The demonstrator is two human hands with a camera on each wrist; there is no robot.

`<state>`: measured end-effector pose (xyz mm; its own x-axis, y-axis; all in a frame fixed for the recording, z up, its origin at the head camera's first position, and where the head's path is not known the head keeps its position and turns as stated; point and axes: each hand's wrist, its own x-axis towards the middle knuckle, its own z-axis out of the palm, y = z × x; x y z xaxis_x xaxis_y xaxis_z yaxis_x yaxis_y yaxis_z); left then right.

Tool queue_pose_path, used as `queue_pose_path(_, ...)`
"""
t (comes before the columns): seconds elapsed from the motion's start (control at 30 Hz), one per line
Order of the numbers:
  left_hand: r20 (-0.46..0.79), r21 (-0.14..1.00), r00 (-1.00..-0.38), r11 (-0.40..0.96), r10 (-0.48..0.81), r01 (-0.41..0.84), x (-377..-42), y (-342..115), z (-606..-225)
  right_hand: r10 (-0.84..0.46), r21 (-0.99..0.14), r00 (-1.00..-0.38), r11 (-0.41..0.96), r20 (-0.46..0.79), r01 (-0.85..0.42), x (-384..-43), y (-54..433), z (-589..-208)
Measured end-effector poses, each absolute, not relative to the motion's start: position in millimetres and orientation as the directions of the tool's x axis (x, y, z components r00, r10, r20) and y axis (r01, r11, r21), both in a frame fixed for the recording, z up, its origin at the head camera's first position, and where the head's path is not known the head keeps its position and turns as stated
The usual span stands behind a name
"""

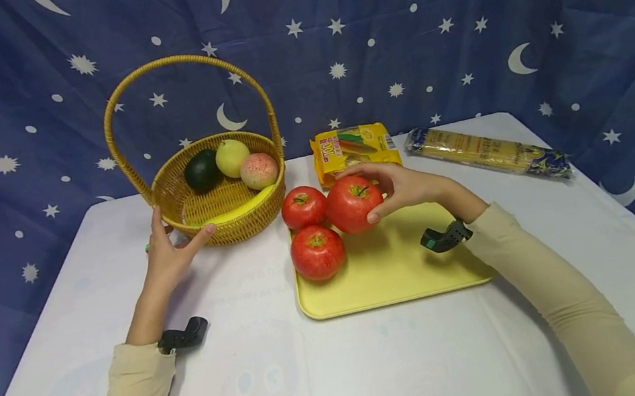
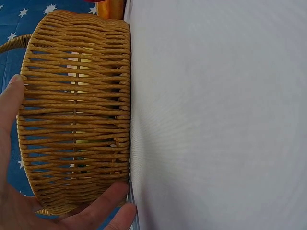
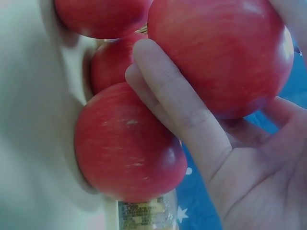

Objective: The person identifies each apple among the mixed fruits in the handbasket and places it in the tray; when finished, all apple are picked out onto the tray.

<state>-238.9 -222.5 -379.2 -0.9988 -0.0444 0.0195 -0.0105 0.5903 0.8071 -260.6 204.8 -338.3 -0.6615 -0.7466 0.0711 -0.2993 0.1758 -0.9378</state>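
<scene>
My right hand (image 1: 398,185) grips a red apple (image 1: 353,204), held up above the yellow tray (image 1: 402,281). Two more red apples, one toward the back (image 1: 303,207) and one in front (image 1: 318,253), sit at the tray's left side. Below the held fruit, the right wrist view shows another apple (image 3: 129,143), hidden from the head camera. My left hand (image 1: 170,256) rests on the near left side of the wicker basket (image 1: 248,224), thumb near the rim and fingers spread along the outer wall (image 2: 76,120).
Inside the basket lie a dark green fruit (image 1: 202,171), a yellow-green round fruit (image 1: 232,157), a pinkish peach-like fruit (image 1: 259,170) and a banana (image 1: 240,209). A tall handle (image 1: 179,60) arches over it. Behind the tray are a yellow snack bag (image 1: 354,149) and a long noodle-like packet (image 1: 488,152).
</scene>
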Motion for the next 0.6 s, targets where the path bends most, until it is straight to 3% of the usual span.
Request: queue_pose_path(0.6, 0.019, 0.805, -0.999, 0.593, -0.048, -0.013, -239, -222, -379, -0.765, -0.917, -0.644, 0.243, 0.020, -0.317, -248, 220, -354)
